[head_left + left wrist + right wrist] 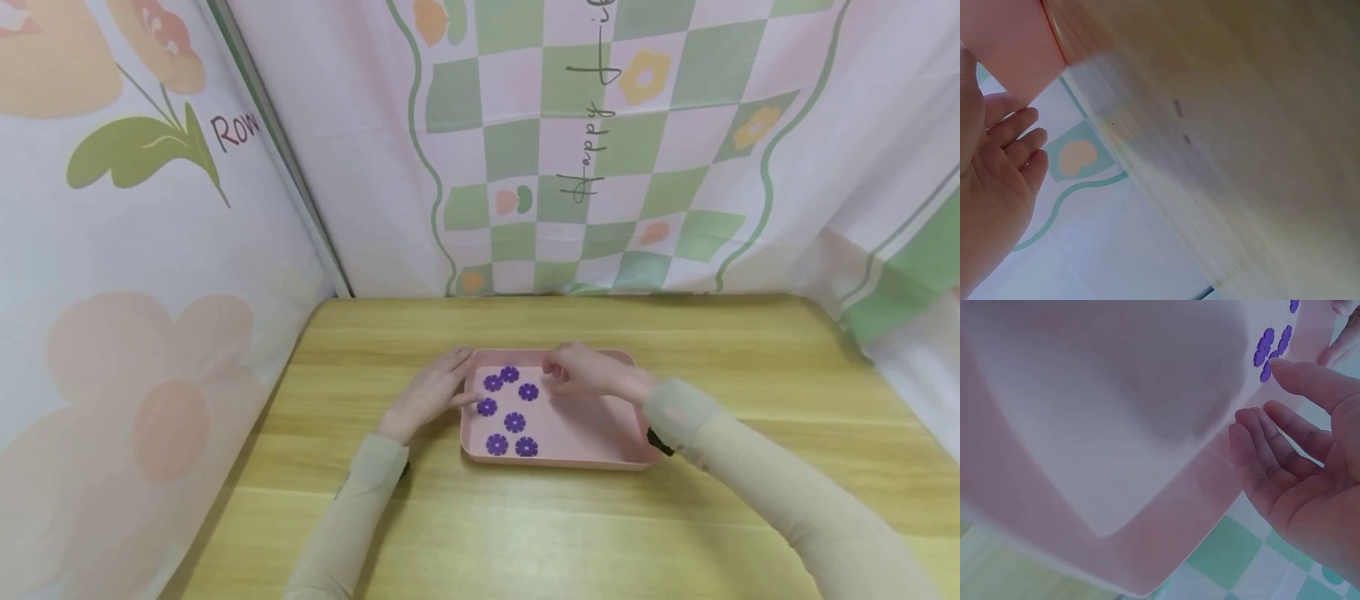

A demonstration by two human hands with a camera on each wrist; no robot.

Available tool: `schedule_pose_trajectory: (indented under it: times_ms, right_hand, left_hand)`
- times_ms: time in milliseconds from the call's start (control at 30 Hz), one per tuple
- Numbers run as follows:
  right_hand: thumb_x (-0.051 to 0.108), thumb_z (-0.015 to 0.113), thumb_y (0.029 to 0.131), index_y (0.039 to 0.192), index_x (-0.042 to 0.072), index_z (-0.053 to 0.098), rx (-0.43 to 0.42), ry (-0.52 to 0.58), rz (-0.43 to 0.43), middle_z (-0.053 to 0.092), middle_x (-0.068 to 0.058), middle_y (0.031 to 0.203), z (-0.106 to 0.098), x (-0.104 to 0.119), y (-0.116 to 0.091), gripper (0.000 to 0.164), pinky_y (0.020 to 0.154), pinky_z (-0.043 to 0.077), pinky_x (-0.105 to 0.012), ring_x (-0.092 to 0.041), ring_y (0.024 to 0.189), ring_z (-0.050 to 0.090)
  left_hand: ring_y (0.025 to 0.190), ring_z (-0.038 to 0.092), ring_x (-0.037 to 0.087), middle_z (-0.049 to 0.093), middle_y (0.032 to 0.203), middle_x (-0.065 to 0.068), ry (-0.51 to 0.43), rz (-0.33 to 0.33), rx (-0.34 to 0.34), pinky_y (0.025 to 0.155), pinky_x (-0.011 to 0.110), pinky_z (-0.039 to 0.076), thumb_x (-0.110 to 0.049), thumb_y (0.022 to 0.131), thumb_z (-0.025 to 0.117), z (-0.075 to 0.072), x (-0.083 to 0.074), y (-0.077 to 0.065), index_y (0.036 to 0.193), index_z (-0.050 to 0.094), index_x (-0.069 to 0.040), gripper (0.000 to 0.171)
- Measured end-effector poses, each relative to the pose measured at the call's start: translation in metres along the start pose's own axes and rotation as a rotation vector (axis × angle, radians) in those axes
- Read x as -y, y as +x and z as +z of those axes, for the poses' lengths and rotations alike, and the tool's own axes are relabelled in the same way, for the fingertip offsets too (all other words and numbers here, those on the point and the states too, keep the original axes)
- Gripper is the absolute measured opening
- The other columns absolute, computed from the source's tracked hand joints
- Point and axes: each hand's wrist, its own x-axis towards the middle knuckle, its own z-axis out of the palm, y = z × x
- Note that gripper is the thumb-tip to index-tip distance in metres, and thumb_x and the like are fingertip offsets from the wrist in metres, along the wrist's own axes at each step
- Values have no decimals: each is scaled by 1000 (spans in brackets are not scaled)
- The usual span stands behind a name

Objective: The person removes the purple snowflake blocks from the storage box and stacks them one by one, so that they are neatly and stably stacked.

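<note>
Seven purple flower pieces [514, 426] lie in pink tray [600, 435], seven to eleven o'clock. Left hand [427, 397] at nine, apparently touching tray, thumb and fingers apart. Right hand [591, 372] at one, thumb and fingertips apart.

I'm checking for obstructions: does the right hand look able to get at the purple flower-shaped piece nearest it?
Probably yes: the right hand hangs over the pink tray, and nothing visible blocks its way to that purple flower-shaped piece.
</note>
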Motion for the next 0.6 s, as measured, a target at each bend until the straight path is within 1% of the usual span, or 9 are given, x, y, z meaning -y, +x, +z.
schedule_pose_trajectory:
  times_ms: [133, 300, 500, 600]
  right_hand:
    - [8, 73, 85, 111, -1, 66, 36, 2, 19, 70, -14, 104, 3, 3, 5, 28, 84, 61, -36, -25, 94, 67]
    - [7, 72, 86, 114, 1, 67, 57, 22, 45, 71, -13, 107, 6, 8, 11, 29, 86, 62, -36, -23, 96, 68]
    - [8, 76, 83, 111, 1, 67, 69, -16, 29, 70, -11, 100, 8, 15, 17, 30, 82, 61, -33, -18, 89, 65]
    - [8, 76, 83, 110, 0, 66, 75, -32, 17, 70, -11, 99, 8, 16, 19, 30, 82, 61, -32, -19, 89, 65]
  left_hand:
    - [149, 32, 37, 34, 159, 22, -3, -4, 11, 124, 53, 29, -47, 93, 62, -1, 0, -1, 151, 32, 2, 82]
    - [150, 32, 36, 33, 159, 21, 13, -10, 25, 125, 51, 29, -49, 94, 60, -1, -1, -1, 152, 31, 2, 82]
    - [149, 33, 37, 34, 159, 21, 25, -3, 21, 124, 51, 30, -48, 94, 61, -1, 0, -1, 151, 33, 2, 81]
    - [148, 34, 37, 35, 159, 21, 36, -2, 24, 125, 51, 30, -49, 94, 59, -1, -1, -1, 151, 33, 2, 81]
